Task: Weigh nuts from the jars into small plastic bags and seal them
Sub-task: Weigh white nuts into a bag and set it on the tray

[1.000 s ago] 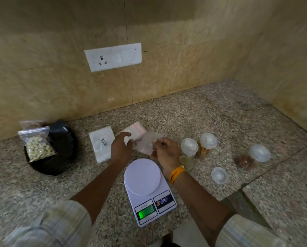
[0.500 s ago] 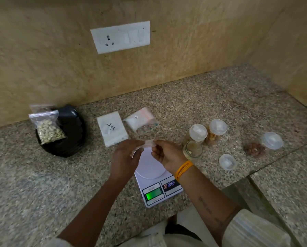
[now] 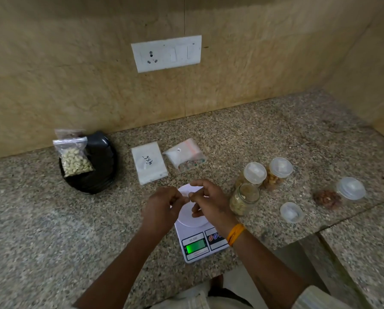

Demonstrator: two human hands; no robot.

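Note:
My left hand (image 3: 162,206) and my right hand (image 3: 208,202) meet above the round platform of the white digital scale (image 3: 200,239), both pinching the top of a small clear plastic bag (image 3: 187,198) that is hard to make out. The scale's display glows green. An open glass jar of pale nuts (image 3: 244,198) stands just right of my right hand. Behind it are two lidded jars (image 3: 254,173) (image 3: 277,170). Two packs of empty bags (image 3: 148,162) (image 3: 184,155) lie beyond the scale.
A black plate (image 3: 97,172) at the left holds a sealed bag of cashews (image 3: 74,158). A loose jar lid (image 3: 291,211), a pile of brown nuts (image 3: 326,198) and a lidded container (image 3: 350,188) sit at the right. The granite counter drops off behind the scale.
Both hands came back from the bag packs to above the scale, carrying one small bag. The camera tilted down and shifted, so the wall socket sits higher and further right.

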